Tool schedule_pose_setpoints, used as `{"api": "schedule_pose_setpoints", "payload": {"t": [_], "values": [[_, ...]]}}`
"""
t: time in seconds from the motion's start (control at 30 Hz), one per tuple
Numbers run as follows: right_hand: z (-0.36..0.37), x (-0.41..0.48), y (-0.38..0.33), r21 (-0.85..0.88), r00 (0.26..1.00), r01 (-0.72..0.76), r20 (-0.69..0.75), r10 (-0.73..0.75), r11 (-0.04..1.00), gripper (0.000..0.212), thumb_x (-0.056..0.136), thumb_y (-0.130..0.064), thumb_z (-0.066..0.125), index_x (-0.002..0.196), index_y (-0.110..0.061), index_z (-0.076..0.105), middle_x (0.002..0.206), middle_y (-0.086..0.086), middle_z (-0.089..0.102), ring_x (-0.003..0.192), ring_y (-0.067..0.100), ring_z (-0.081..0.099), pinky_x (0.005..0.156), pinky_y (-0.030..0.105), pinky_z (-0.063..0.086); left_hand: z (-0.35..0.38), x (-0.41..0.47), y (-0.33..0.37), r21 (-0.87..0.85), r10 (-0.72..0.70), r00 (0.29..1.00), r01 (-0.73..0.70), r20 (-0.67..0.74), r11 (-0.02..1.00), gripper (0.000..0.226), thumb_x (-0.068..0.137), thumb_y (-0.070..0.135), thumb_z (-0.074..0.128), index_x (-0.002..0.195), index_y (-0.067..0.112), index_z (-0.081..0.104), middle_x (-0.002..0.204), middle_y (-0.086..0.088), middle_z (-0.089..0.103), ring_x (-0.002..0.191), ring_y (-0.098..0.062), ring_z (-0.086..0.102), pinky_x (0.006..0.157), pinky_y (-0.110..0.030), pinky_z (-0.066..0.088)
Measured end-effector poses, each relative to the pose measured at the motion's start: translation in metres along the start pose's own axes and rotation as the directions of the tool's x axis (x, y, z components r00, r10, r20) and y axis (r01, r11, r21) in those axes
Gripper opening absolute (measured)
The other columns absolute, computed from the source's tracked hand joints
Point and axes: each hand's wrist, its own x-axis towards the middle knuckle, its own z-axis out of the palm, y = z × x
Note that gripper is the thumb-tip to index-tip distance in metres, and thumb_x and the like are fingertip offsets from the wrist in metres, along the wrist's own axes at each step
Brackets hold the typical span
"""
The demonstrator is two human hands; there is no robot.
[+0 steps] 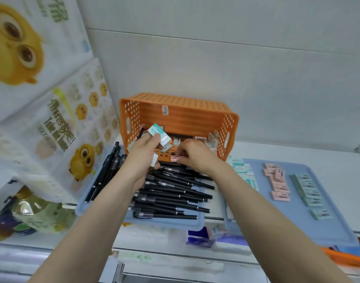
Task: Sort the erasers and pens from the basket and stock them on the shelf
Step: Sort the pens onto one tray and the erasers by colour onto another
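Basket (175, 111) lies tipped on its side mid-frame, mouth toward the camera, w/ loose erasers left along its lower wall. Key item is the pink eraser (177, 158) at the basket's front lip, centre frame. It lies flat, long axis running left-right across the picture. R hand (195, 156) is right on it, fingers curled down over its right end, tips touching. Can't tell if the pinch has actually closed. L hand (141, 156) sits just left of it but is busy: it grips a teal eraser (159, 134) btwn thumb & fingers, raised before the basket mouth, w/ a white eraser (155, 159) tucked low by the palm. So R hand is nearer & better placed for the pick. Other pink ones sit on the eraser tray (328, 227) at right of frame, so likely a short carry rightward. Pens (171, 193) fill the pen tray (185, 224) below the hands.
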Motion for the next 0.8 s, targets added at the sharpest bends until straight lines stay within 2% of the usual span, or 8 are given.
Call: {"api": "schedule_pose_setpoints", "payload": {"t": [0.13,0.23,0.3,0.4,0.53,0.57,0.63,0.8], "values": [[-0.013,-0.026,0.003,0.146,0.994,0.005,-0.106,0.011,0.989,0.017,0.087,-0.017,0.067,0.103,-0.017,0.061,0.105,0.001,0.068,0.095,0.02,0.063,0.087,0.038,0.051,0.019,0.002,0.0,-0.085,0.052,0.999,-0.053,-0.016,0.995,0.017,0.102,0.029,0.046,0.1,0.02,0.061,0.073,0.005,0.056,0.046,-0.005,0.044,0.042,-0.02,0.034],[-0.036,-0.073,0.008,0.266,0.974,0.03,-0.223,0.031,0.963,0.019,0.086,-0.011,0.067,0.101,-0.022,0.062,0.095,-0.007,0.069,0.088,0.01,0.063,0.082,0.025,0.047,0.04,-0.001,-0.001,-0.12,0.097,0.995,-0.096,0.002,0.988,0.017,0.101,0.026,0.047,0.09,0.02,0.058,0.065,0.005,0.051,0.046,-0.007,0.04,0.039,-0.019,0.03],[-0.052,-0.115,0.023,0.385,0.973,-0.002,-0.213,0.091,0.923,0.022,0.087,-0.012,0.068,0.099,-0.03,0.062,0.088,-0.01,0.067,0.078,0.003,0.061,0.072,0.016,0.047,0.059,-0.007,-0.004,-0.11,0.122,0.99,-0.114,0.066,0.987,0.021,0.1,0.024,0.045,0.082,0.02,0.055,0.06,0.005,0.048,0.046,-0.01,0.037,0.039,-0.019,0.028],[-0.065,-0.175,0.07,0.563,0.932,-0.129,-0.212,0.293,0.817,0.023,0.089,-0.014,0.065,0.105,-0.031,0.066,0.086,-0.001,0.065,0.068,0.009,0.063,0.064,0.021,0.049,0.093,-0.023,-0.009,-0.071,0.147,0.966,-0.134,0.215,0.988,0.027,0.101,0.019,0.043,0.077,0.02,0.054,0.054,0.012,0.051,0.043,-0.005,0.042,0.041,-0.017,0.031],[-0.053,-0.215,0.134,0.463,0.783,-0.445,-0.214,0.584,0.767,0.03,0.086,-0.007,0.064,0.11,-0.024,0.066,0.084,0.002,0.065,0.075,0.023,0.069,0.072,0.032,0.053,0.134,-0.036,-0.018,-0.022,0.143,0.909,-0.146,0.391,0.989,0.025,0.102,0.019,0.043,0.084,0.01,0.058,0.061,0.004,0.063,0.043,-0.018,0.044,0.041,-0.035,0.038],[-0.048,-0.217,0.141,0.47,0.767,-0.476,-0.191,0.612,0.743,0.028,0.084,-0.009,0.067,0.11,-0.02,0.066,0.081,0.004,0.068,0.073,0.021,0.07,0.076,0.034,0.055,0.142,-0.037,-0.021,-0.003,0.134,0.904,-0.146,0.407,0.989,0.024,0.101,0.022,0.045,0.087,0.007,0.058,0.079,-0.005,0.069,0.046,-0.022,0.044,0.044,-0.041,0.038],[-0.038,-0.214,0.146,0.512,0.751,-0.473,-0.191,0.632,0.717,0.026,0.082,-0.013,0.072,0.106,-0.015,0.064,0.073,0.002,0.069,0.06,0.012,0.068,0.072,0.032,0.056,0.153,-0.036,-0.028,0.026,0.139,0.89,-0.167,0.435,0.986,0.025,0.099,0.027,0.049,0.081,0.009,0.053,0.064,0.012,0.04,0.048,-0.015,0.041,0.05,-0.034,0.031],[-0.034,-0.197,0.151,0.318,0.701,-0.571,-0.29,0.651,0.757,0.027,0.082,-0.038,0.072,0.097,-0.02,0.059,0.075,-0.005,0.061,0.076,0.016,0.058,0.063,0.03,0.037,0.164,-0.037,-0.033,0.053,0.134,0.887,-0.175,0.443,0.983,0.031,0.098,0.025,0.05,0.07,0.014,0.044,0.053,0.001,0.038,0.048,-0.013,0.034,0.056,-0.035,0.025]]}}
